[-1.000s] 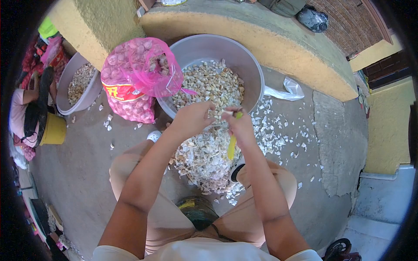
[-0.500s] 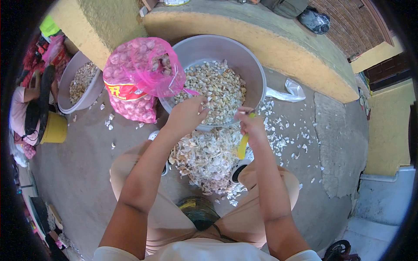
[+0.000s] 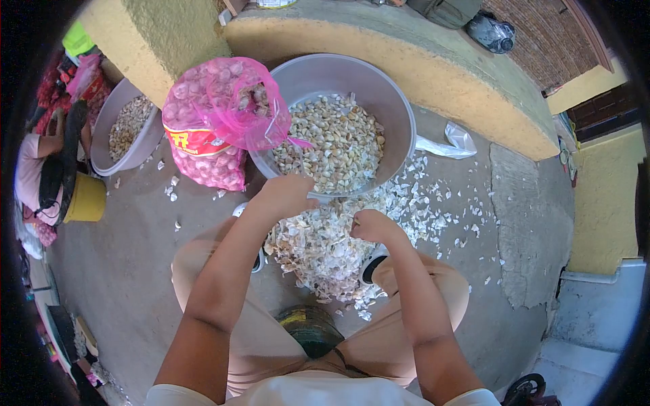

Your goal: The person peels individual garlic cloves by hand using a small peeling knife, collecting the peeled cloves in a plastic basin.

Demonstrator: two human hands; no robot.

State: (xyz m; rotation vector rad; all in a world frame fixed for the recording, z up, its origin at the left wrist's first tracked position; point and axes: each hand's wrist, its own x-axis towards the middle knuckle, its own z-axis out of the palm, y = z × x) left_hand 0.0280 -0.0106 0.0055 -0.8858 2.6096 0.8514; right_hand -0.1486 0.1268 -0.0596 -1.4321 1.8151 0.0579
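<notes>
My left hand [image 3: 284,195] is over the near rim of a large grey tub [image 3: 405,122], fingers curled together; whatever they hold is hidden. Lower and to the right, my right hand [image 3: 372,225] is closed above a heap of papery garlic skins [image 3: 318,254]. The yellow-handled tool, apparently a small knife, seen in this hand earlier is now hidden behind it. Many loose garlic cloves [image 3: 332,142] cover the tub's bottom. Against the tub's left side leans a pink mesh sack of garlic bulbs [image 3: 203,101].
Scattered skins and a white plastic strip [image 3: 453,143] lie right of the tub. A low yellow wall [image 3: 379,61] curves behind it. At far left, another person [image 3: 40,162] sits by a second tub [image 3: 101,145] of cloves and a yellow bucket [image 3: 87,197].
My right hand has turned inward and moved down and left, away from the tub rim. The yellow handle has gone from sight. My left hand has dropped slightly toward me.
</notes>
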